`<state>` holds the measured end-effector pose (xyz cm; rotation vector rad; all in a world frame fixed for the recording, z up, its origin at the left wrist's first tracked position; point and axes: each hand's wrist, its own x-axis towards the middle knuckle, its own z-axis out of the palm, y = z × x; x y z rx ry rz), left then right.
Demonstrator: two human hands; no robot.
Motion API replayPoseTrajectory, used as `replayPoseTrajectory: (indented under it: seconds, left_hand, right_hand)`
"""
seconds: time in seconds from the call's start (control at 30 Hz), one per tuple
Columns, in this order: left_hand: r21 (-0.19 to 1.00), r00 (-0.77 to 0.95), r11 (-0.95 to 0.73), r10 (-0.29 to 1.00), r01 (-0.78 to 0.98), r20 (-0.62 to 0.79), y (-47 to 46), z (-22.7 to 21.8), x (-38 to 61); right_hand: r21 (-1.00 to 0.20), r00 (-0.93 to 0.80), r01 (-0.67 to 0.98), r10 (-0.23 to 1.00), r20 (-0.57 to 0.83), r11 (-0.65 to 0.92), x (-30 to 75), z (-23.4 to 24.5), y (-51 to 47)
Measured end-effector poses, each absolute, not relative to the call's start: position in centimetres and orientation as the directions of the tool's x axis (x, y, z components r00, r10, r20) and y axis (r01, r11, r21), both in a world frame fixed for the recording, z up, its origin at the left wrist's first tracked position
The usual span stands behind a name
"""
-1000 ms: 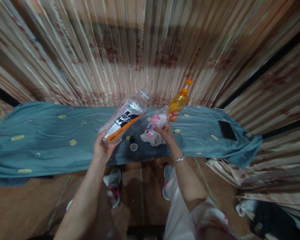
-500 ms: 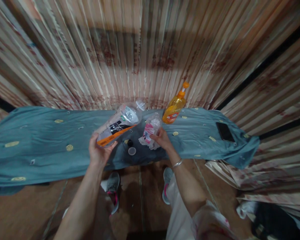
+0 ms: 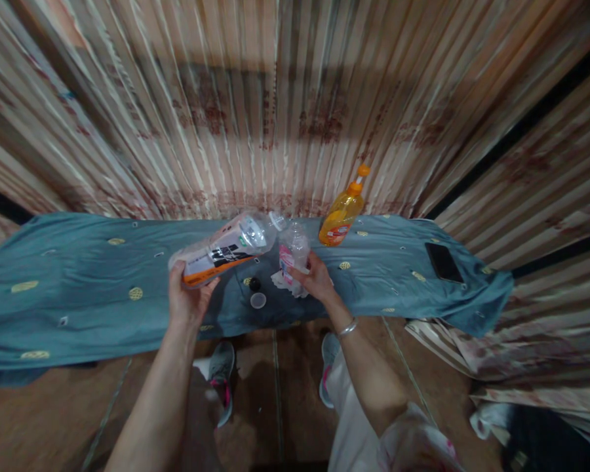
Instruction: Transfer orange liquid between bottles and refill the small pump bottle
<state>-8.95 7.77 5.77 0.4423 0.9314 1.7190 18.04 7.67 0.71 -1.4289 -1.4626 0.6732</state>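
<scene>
My left hand is closed around the base of a large clear plastic bottle with an orange, black and white label. This bottle is tilted to the right, its open-looking mouth close to the top of a smaller one. Fingers of my right hand grip that small clear plastic bottle, which has a pink and white label and stands nearly upright. Beneath it lies a crumpled white tissue. A dark cap and a round, pale, translucent cap rest between my hands.
An orange pump bottle of yellow-orange liquid stands behind my right hand. Toward the right end of the cloth-covered bench lies a black phone. A striped curtain hangs along the back.
The large bottle has tipped closer to level, its base shifting left and its mouth lowering beside the small bottle's top. My right hand and the small bottle have moved slightly left.
</scene>
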Motion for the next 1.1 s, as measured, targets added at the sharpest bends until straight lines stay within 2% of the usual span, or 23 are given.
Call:
replayPoseTrajectory:
  seconds: [0.13, 0.4, 0.8, 1.1]
  left_hand:
    - [0.743, -0.358, -0.086, 0.909, -0.663, -0.214, 7.9, 6.3, -9.0]
    - [0.732, -0.379, -0.119, 0.903, -0.671, -0.201, 8.8, 6.2, -9.3]
    - [0.781, -0.384, -0.181, 0.92, -0.597, -0.08, 9.5, 5.3, -9.8]
    - [0.775, -0.379, -0.182, 0.922, -0.606, -0.08, 9.0, 6.3, -9.5]
  right_hand:
    - [-0.869, 0.127, 0.471, 0.963, 0.238, 0.153, 17.8, 0.9, 7.6]
    - [-0.814, 0.146, 0.571, 0.963, 0.228, 0.107, 17.3, 0.9, 7.4]
    - [-0.815, 0.135, 0.572, 0.969, 0.208, 0.095, 17.2, 0.7, 7.6]
    - [-0.802, 0.148, 0.574, 0.943, 0.298, 0.163, 17.5, 0.5, 7.8]
